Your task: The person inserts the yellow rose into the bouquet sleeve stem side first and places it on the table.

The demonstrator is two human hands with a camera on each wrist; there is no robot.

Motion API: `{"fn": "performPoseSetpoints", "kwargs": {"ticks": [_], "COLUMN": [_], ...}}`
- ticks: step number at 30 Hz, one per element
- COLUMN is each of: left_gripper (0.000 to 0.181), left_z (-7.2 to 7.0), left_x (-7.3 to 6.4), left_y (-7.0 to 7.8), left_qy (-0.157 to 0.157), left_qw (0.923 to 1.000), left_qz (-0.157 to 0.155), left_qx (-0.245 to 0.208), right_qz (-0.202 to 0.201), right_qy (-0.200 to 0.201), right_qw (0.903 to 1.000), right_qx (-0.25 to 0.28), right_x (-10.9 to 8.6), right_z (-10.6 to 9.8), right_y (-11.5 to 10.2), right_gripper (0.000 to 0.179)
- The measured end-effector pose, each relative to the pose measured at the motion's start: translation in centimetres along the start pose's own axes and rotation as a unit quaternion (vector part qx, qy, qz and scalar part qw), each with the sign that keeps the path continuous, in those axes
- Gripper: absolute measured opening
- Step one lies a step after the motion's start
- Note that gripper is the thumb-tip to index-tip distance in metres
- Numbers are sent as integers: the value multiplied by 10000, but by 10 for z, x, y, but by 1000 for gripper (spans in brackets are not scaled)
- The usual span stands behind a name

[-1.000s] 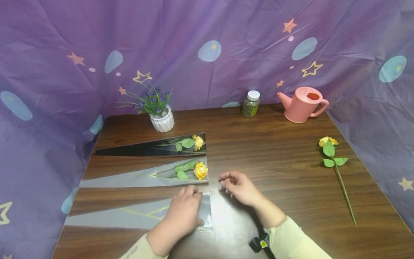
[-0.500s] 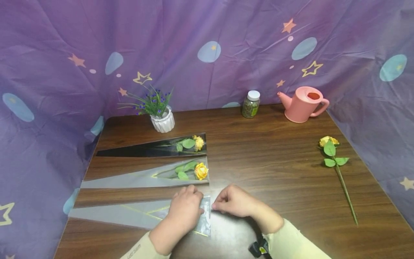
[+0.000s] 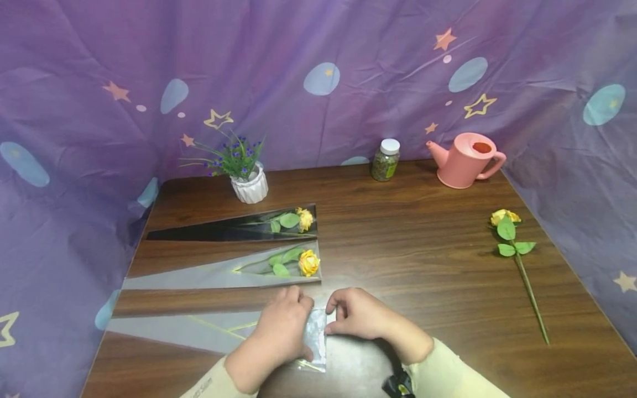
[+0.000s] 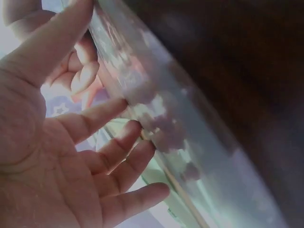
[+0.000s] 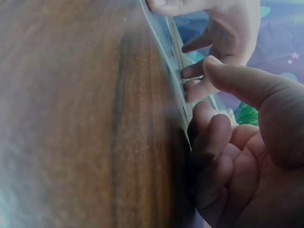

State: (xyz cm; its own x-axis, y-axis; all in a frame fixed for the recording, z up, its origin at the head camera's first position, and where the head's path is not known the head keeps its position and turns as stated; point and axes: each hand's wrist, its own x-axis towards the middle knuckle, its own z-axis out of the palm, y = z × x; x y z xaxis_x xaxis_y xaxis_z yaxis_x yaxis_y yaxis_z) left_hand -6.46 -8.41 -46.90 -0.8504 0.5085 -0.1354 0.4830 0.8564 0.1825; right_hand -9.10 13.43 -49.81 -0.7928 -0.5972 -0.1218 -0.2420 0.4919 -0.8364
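Observation:
A long tapered flower sleeve (image 3: 159,327), grey with yellow lines and a see-through wide end, lies flat nearest the person. My left hand (image 3: 281,323) rests across it, and in the left wrist view its fingers (image 4: 128,156) reach fairly straight to the film. At the sleeve's wide edge is my right hand (image 3: 360,315), thumb and index finger apart with a gap between them. In the right wrist view the thumb (image 5: 237,80) sticks out straight while the other fingers bend loosely against the film's edge.
Beyond lie a grey sleeve (image 3: 184,278) and a black sleeve (image 3: 199,231), each with a yellow rose inside. A loose yellow rose (image 3: 522,276) lies at the right. Along the back stand a potted plant (image 3: 250,185), a lidded jar (image 3: 385,166) and a pink watering can (image 3: 463,163).
My right hand has come down and left to the sleeve's wide edge. The sleeve's wide end has shifted slightly toward the person, with my left hand staying on it.

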Motion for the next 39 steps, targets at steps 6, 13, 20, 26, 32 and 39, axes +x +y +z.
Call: {"fn": "performPoseSetpoints", "kwargs": {"ticks": [6, 13, 20, 26, 32, 39], "left_gripper": [65, 40, 39, 41, 69, 73], "left_z": [1, 2, 2, 2, -2, -16], "left_x": [3, 6, 6, 5, 3, 4], "left_y": [1, -1, 0, 1, 0, -2], "left_qy": [14, 103, 142, 215, 431, 1559], "left_qw": [9999, 9996, 9994, 9990, 9974, 9781], "left_qz": [-33, -154, -237, -260, -195, -180], "left_qx": [-104, -205, -201, -299, -548, -1366], "right_qz": [211, 308, -33, -87, -21, -89], "right_qy": [36, 71, 253, 398, 688, 882], "right_qw": [9997, 9995, 9996, 9984, 9928, 9854], "right_qx": [-146, -28, 91, 381, 977, 1452], "right_x": [1, 1, 1, 3, 1, -7], "right_z": [0, 4, 9, 15, 9, -17], "right_y": [0, -4, -5, -5, 0, -5], "right_gripper": [25, 16, 18, 18, 16, 13]}}
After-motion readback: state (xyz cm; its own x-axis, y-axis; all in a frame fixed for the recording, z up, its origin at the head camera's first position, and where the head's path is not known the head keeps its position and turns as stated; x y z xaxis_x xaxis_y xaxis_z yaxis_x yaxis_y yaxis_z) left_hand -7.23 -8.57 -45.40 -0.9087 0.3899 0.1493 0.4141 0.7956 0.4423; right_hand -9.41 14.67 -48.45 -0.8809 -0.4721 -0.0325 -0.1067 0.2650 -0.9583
